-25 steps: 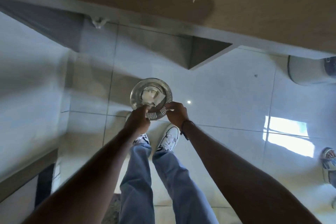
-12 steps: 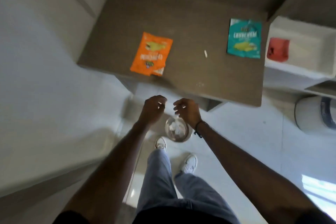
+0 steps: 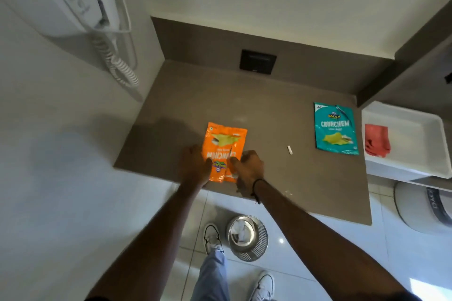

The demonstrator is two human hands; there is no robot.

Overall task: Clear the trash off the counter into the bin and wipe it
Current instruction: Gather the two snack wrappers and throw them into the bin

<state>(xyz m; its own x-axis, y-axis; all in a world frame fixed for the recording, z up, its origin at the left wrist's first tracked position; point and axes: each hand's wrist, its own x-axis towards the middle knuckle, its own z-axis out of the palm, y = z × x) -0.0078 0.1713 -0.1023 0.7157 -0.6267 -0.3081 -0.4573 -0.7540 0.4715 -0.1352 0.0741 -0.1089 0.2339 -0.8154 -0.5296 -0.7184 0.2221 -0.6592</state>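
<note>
Brown counter (image 3: 269, 110), set into a pale-walled alcove, seen from the head camera looking down. Half a second earlier both hands hovered over the steel bin (image 3: 247, 237) on the floor tiles, below the counter's near edge; a second earlier they were at the bin's rim. Now both arms are extended over the near edge and the hands have arrived at the orange snack packet (image 3: 225, 149), which lies flat close to that edge, left of centre. The left hand (image 3: 195, 166) rests at the packet's left side with its fingers curled onto the margin; the right hand (image 3: 247, 168) meets its lower right corner, thumb and fingers partly closed. Whether either hand has actually pinched the foil cannot be told; the packet is not yet lifted. The bin, already holding crumpled white paper, stands just inside the counter's near edge, beside the person's left shoe. The shift reads as one deposit finished and the next pick-up beginning. Remaining trash: a teal snack packet (image 3: 336, 128) near the right edge and a small white scrap (image 3: 289, 150) between the two packets. A red cloth (image 3: 376, 140) lies in the white tray (image 3: 415, 115) beyond the right edge; wiping has not begun.
</note>
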